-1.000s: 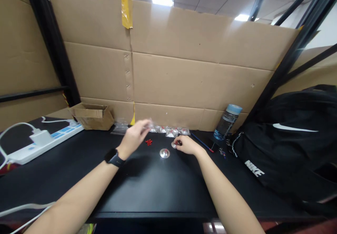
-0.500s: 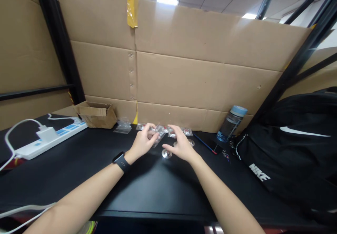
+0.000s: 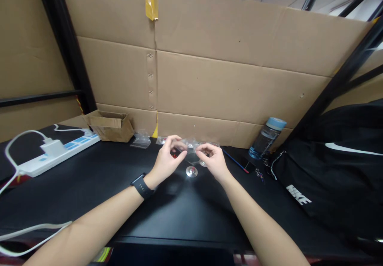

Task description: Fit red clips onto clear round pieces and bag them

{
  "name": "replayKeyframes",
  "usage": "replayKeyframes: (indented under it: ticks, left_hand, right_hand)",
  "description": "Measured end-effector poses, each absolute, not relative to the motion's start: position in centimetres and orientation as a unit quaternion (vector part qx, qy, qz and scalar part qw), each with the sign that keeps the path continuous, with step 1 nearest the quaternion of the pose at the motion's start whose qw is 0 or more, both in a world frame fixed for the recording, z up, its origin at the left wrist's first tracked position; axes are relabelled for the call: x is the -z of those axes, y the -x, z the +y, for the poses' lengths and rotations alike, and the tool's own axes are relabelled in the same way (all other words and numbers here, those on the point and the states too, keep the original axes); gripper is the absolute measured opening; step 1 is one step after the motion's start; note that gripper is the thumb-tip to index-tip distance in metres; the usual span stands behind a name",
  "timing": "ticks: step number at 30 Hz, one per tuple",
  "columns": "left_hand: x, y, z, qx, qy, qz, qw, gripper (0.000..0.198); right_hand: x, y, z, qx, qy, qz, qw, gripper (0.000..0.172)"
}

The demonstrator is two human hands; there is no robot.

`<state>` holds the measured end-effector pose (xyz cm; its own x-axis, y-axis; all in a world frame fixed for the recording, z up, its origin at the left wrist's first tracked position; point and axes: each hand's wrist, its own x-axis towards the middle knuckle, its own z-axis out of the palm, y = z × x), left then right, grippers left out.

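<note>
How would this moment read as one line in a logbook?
left hand: holds clear bag | right hand: holds same bag | nearer the person: shiny disc on black table

Centre the clock between left hand [image 3: 168,158] and right hand [image 3: 214,160]: clear plastic [image 3: 191,155] plugs that gap! Twelve's blocked, cardboard wall [image 3: 209,86]. Bottle [image 3: 265,138] at two, backpack [image 3: 338,178] filling three, box [image 3: 110,127] at ten, power strip [image 3: 72,154] at nine. Six has a shiny disc [image 3: 192,172] close in, then open tabletop [image 3: 185,218] between the forearms [image 3: 251,206]! Another lane at eight, inside the strip!
</note>
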<state>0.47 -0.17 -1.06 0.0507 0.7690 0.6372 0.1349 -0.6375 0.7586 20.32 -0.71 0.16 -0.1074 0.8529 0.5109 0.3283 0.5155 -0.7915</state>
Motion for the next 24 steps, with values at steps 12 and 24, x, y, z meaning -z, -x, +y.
replayKeyframes:
  ticks: [12, 24]
  left_hand:
    - [1.9, -1.0, 0.3, -0.539, -0.652, 0.238, 0.477, 0.045]
    - [4.6, 2.1, 4.0, -0.431, -0.735, 0.493, 0.178, 0.051]
  right_hand:
    - [0.0, -18.1, -2.7, -0.074, 0.364, -0.785, 0.496, 0.018]
    - [1.1, -23.9, 0.1, -0.040, 0.534, -0.836, 0.122, 0.047]
